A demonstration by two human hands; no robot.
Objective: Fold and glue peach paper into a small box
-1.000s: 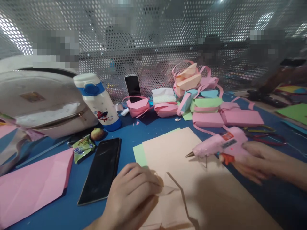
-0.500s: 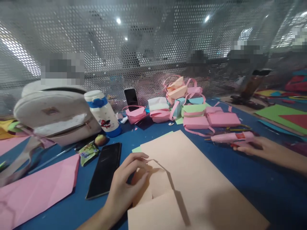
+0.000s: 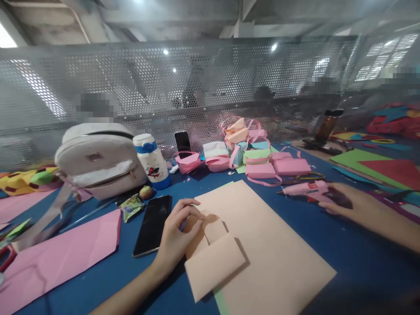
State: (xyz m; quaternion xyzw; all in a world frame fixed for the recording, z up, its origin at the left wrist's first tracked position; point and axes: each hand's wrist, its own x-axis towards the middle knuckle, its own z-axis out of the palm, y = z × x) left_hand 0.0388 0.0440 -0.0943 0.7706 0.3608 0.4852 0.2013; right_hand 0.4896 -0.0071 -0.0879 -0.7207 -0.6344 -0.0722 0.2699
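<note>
My left hand (image 3: 182, 232) is curled around the upper left side of a folded peach paper piece (image 3: 216, 264), fingertips pinching its edge. The piece has a pocket-like front panel and a raised flap behind. Beneath it lies a large peach sheet (image 3: 262, 227), with green paper showing at its edges. At the right, my right hand (image 3: 341, 199) is wrapped around the handle of a pink hot glue gun (image 3: 306, 189). Its nozzle points left, apart from the folded paper. Part of the handle is hidden by my fingers.
Small paper bags (image 3: 259, 170) in several colours stand at the back. Left are a backpack (image 3: 98, 162), a bottle (image 3: 152, 164), a black phone (image 3: 152, 225), a snack packet (image 3: 131, 206) and pink paper (image 3: 65, 249). A perforated metal screen (image 3: 216, 74) runs behind.
The view has tilted up, bringing the ceiling in and showing more of the folded piece. Both hands keep their holds; the glue gun appears slightly farther left in the picture.
</note>
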